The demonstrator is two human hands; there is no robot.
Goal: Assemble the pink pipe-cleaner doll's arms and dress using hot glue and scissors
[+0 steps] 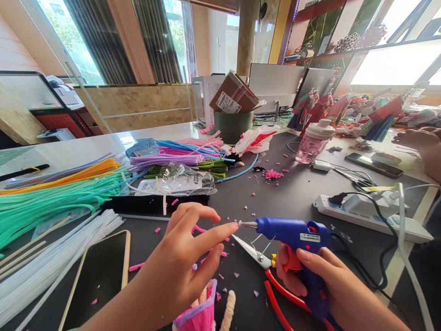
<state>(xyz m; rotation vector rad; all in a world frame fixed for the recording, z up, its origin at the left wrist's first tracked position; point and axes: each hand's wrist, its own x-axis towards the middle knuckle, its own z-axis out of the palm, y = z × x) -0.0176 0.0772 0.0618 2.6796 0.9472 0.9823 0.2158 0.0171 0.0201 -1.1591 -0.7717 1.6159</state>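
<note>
My right hand (pixel 320 276) is wrapped round the handle of a blue hot glue gun (pixel 292 232) with a red-orange trigger. The gun's metal nozzle points left. My left hand (pixel 186 253) is open, fingers apart, its index fingertip at the nozzle tip, where a small whitish bit shows; I cannot tell whether finger and metal touch. Under the gun lie scissors (pixel 257 253) with silver blades, and red-handled pliers (pixel 279 294), partly hidden by my right hand. Below my left hand is a pink piece with a lilac rim (pixel 198 312), beside a cream fuzzy stick (pixel 228 310).
Bundles of green (pixel 51 211), white (pixel 62 262) and purple pipe cleaners (pixel 165 161) cover the left side. A phone (pixel 98 280) lies near me. At right are a power strip (pixel 372 218), cables, a pink bottle (pixel 313 142) and another person's hand (pixel 420 140). Pink scraps dot the table.
</note>
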